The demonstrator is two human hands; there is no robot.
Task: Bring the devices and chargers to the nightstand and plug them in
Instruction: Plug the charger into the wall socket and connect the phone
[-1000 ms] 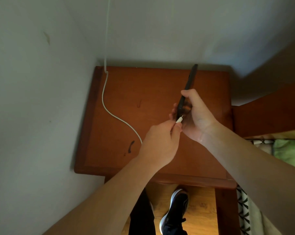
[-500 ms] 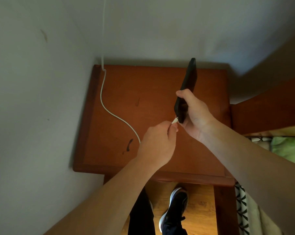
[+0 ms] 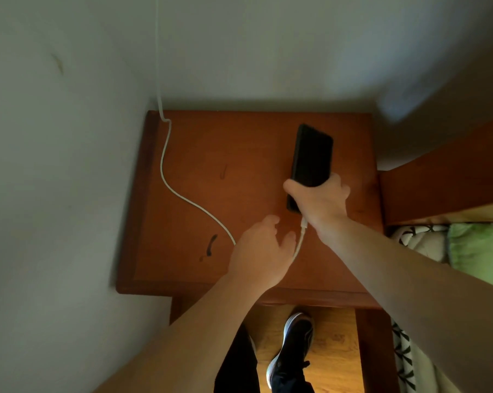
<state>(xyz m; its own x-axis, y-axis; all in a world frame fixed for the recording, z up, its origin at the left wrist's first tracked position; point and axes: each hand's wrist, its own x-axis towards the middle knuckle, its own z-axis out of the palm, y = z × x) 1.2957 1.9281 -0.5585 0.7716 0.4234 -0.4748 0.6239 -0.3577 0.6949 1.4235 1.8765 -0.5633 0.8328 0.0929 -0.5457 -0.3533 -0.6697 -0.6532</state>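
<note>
Right fingers (image 3: 336, 188) around phone (image 3: 312, 157)

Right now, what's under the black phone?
The phone sits over the wooden nightstand, held at its lower end by the right hand. That hand hides the phone's bottom edge; whether it touches the wood is unclear.

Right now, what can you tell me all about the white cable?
The cable is thin, white and looks like smooth plastic. It hangs down the wall at the back left corner, lands on the nightstand, then curves across the wood toward the hands. It passes under the open left hand and comes up to a white plug pushed into the phone's near end, beside the right hand that grips the phone.
</note>
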